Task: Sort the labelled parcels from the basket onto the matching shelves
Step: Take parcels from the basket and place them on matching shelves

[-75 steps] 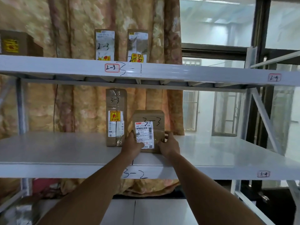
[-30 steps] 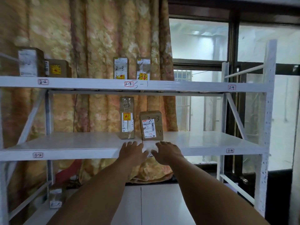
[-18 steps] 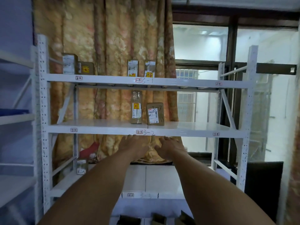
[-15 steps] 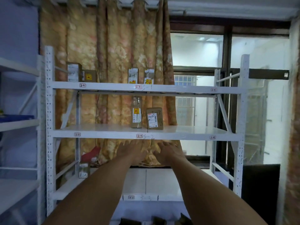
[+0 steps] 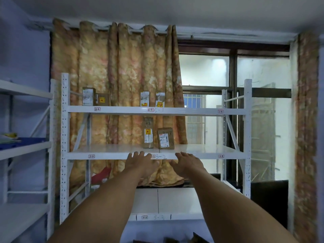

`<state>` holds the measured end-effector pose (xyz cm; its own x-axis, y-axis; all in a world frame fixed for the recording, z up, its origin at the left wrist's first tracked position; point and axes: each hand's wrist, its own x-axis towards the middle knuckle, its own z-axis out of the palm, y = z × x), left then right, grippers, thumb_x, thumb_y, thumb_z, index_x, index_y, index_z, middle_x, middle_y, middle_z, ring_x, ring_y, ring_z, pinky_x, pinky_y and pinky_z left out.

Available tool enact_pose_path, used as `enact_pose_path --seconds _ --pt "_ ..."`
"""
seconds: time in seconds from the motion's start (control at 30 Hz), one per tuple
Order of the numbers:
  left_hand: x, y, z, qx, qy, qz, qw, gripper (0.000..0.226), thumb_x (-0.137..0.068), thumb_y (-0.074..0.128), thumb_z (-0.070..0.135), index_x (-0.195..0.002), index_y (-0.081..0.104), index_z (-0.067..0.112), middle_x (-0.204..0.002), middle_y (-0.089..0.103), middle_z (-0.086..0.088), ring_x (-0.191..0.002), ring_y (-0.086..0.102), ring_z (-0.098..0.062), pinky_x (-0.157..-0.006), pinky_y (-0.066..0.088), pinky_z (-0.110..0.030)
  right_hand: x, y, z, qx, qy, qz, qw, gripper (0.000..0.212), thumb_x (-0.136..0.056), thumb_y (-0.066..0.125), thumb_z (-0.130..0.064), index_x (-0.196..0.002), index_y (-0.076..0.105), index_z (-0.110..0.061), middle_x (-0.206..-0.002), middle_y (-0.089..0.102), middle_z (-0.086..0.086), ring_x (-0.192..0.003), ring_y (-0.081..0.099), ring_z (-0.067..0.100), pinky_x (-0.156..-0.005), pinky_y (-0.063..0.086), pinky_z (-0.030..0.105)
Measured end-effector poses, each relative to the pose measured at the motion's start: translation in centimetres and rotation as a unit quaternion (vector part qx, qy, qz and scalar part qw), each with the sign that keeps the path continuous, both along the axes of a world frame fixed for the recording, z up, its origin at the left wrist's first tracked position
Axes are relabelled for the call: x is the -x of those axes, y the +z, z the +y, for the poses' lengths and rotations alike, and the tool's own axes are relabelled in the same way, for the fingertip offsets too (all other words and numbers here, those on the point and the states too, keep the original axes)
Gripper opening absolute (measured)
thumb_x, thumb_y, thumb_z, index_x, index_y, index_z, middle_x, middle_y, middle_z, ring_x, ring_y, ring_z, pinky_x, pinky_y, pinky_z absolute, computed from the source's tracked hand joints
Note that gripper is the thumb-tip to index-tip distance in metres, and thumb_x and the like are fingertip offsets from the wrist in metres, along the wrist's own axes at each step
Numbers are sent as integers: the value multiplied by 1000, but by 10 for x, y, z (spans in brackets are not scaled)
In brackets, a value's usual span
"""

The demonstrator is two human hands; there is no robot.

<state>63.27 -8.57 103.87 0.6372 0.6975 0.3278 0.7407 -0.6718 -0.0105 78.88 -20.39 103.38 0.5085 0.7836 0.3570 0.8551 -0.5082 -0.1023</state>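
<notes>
Both grips empty at the middle shelf; parcels stand on the rack.

The left grip (image 5: 141,164) and right grip (image 5: 188,165) are at frame centre, palms away from the camera, fingers spread and straight, holding nothing. Their fingertips overlap the front edge of the middle shelf (image 5: 108,151); contact cannot be confirmed. Above the grips, the squat parcel (image 5: 165,138), hand-marked 3-3, stands upright on the middle shelf, just right of the tall parcel (image 5: 148,132); whether the two touch cannot be told. The upper shelf (image 5: 192,111) carries a white-labelled parcel (image 5: 145,99) and a second one (image 5: 160,100) at centre, plus a pair of boxes (image 5: 95,97) towards the left. A patterned curtain (image 5: 105,67) hangs behind the rack, with a window (image 5: 203,71) to the right.
</notes>
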Motion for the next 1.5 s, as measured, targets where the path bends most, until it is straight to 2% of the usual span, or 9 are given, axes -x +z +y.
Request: enact_pose_path --seconds 0.17,0.47,0.67,0.83,0.97,1.1,1.2,1.3,1.5 --pt "25 2 -3 -2 3 4 1000 70 -98 23 69 -155 35 30 -161 33 -4 -148 27 -28 -123 15 -49 27 0 -6 -7 -2 -6 1000 67 -104 28 -62 -159 32 -25 -165 34 3 -151 32 30 -120 31 50" --pt "62 5 0 -12 11 6 1000 68 -99 23 67 -154 35 30 -160 34 -4 -147 28 -28 -123 16 -48 70 1 10 5 21 -4 1000 69 -103 27 -63 -162 27 -27 -169 27 2 -154 26 29 -123 27 50" --pt "106 -1 27 3 53 1 999 69 -98 23 67 -155 34 30 -163 30 -5 -149 26 -29 -123 14 -49 107 1 37 22 65 -12 998 67 -105 27 -61 -162 27 -25 -169 25 3 -155 24 29 -122 24 48" --pt "147 -12 45 5 91 -1 996 65 -99 25 65 -151 40 29 -160 36 -7 -147 29 -31 -121 20 -49 145 -6 81 41 106 -9 994 68 -105 25 -61 -163 24 -25 -171 21 3 -156 20 28 -124 21 47" --pt "200 -32 58 39 148 -9 988 66 -101 26 65 -156 33 29 -167 23 -9 -153 20 -33 -124 14 -50 189 -16 114 63 170 -1 983 64 -106 26 -56 -163 24 -25 -171 19 3 -157 17 28 -125 15 47" --pt "279 -59 72 42 228 -6 973 67 -100 27 66 -154 36 28 -162 33 -8 -148 29 -33 -122 20 -51 249 -30 150 99 239 -2 966 66 -105 22 -60 -162 27 -25 -171 21 4 -156 20 29 -124 19 49" --pt "348 -84 72 61 299 -1 952 68 -102 23 64 -156 33 25 -162 33 -9 -147 31 -32 -122 21 -49 303 -50 170 113 309 -23 944 68 -106 22 -62 -161 28 -24 -168 27 5 -153 26 31 -121 23 50" --pt "417 -113 59 78 378 4 922 70 -101 21 66 -155 34 25 -162 33 -9 -147 31 -32 -121 20 -49 363 -78 185 116 378 -35 918 69 -106 24 -62 -161 30 -21 -166 32 8 -150 32 33 -120 28 47" --pt "539 -192 24 145 495 -9 857 71 -99 22 68 -154 36 27 -161 34 -9 -148 29 -31 -121 20 -50 497 -148 208 169 502 -26 848 70 -106 27 -61 -161 31 -18 -167 31 7 -150 33 32 -121 29 45"
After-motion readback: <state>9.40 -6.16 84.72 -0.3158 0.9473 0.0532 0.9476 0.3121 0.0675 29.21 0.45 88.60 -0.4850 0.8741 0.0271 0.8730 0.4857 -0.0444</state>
